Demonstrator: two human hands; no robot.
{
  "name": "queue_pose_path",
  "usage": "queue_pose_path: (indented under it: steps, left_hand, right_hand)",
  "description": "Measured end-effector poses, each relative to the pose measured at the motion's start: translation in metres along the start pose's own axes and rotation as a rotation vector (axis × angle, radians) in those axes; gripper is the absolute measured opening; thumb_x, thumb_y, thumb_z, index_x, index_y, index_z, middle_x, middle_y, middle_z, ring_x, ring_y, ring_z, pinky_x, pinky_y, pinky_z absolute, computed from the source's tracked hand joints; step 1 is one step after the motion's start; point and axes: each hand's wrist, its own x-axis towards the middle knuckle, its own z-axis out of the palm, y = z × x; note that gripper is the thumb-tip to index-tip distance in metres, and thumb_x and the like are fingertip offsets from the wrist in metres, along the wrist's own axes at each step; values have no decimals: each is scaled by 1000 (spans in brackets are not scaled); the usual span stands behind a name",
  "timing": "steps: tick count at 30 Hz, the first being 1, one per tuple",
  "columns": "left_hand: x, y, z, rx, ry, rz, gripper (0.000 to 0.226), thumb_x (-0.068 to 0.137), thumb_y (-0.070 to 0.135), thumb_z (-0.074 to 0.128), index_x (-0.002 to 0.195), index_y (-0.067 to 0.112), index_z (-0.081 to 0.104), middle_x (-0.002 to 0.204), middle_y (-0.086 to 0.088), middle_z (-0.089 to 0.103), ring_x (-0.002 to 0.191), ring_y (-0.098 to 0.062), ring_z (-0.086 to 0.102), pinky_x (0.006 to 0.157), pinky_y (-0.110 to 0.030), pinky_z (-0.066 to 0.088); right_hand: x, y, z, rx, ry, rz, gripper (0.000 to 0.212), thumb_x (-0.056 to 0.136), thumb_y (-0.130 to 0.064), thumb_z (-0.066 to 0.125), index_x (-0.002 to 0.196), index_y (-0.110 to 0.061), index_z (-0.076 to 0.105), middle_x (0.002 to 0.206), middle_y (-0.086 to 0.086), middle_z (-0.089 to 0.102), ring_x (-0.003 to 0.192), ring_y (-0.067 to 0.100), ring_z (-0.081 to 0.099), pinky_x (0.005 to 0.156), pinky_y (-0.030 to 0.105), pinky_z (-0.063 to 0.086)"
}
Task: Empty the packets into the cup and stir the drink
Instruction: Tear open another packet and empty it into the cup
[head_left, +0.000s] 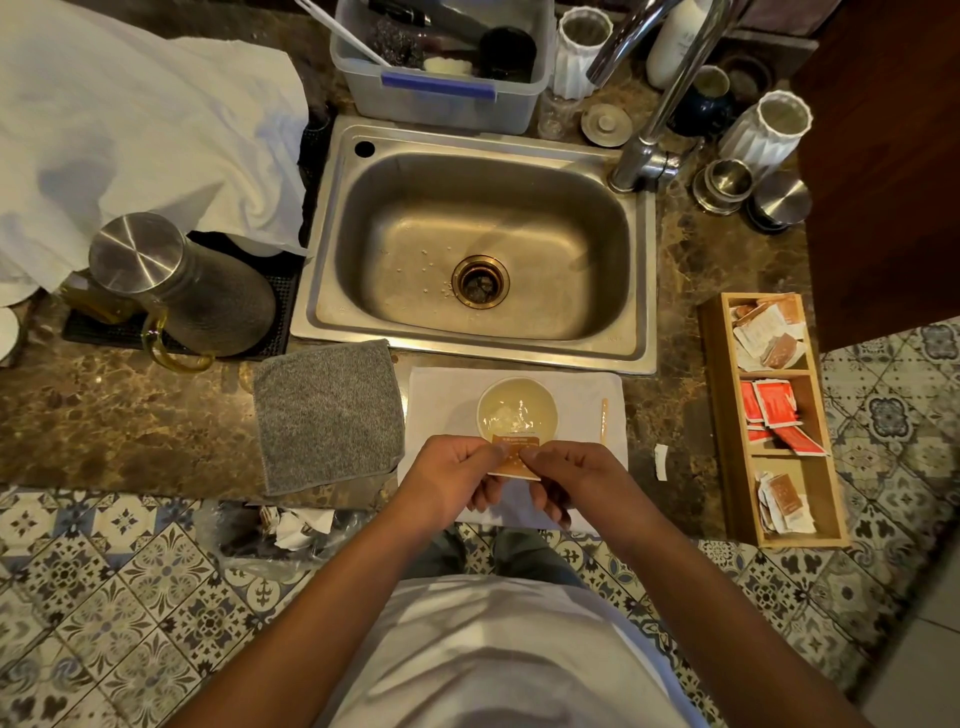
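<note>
— Two hands on it: left hand and right hand both pinched the brown packet just over the near rim of the cup.

— Handling?

— Light, thin, crinkly, I judged; take it by the top edge. Fingers hid its lower half, so I couldn't tell whether it was torn.

A steel sink sits in a marble counter, a grey cloth just before it, a lidded metal jug at left, a curved tap behind.
</note>
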Motion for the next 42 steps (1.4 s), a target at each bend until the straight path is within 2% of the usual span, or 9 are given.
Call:
queue_pose_path:
  steps: [4,30,39,42]
  left_hand:
    - [0,0,-1,-16,3,-2,45,100,21,60,57,10,65,52,-10,60,43,-18,49,47,-24,42]
    - [-7,10,-1,-22,-6,-17,45,101,23,58,60,9,67,54,-10,63,43,-17,50,49,-25,42]
    - [-7,13,-2,-43,-23,-37,48,101,26,57,57,11,70,57,-17,61,44,-20,48,48,-24,42]
    - [-5,12,-1,-50,-11,-54,49,101,26,58,56,12,71,53,-13,61,40,-16,46,46,-24,39]
  right_hand:
    - [1,1,0,17,2,6,38,104,-25,56,74,-5,70,62,16,63,51,24,53,50,29,45]
    - [1,-3,-1,-4,-5,-1,44,104,-29,55,69,-7,69,60,14,62,47,22,53,50,27,46]
    - [4,-2,-1,8,7,-6,42,104,-26,56,75,1,69,61,18,61,47,23,51,49,26,44]
    - [4,-2,-1,7,3,-16,43,104,-26,55,76,3,69,60,17,61,48,23,51,50,26,45]
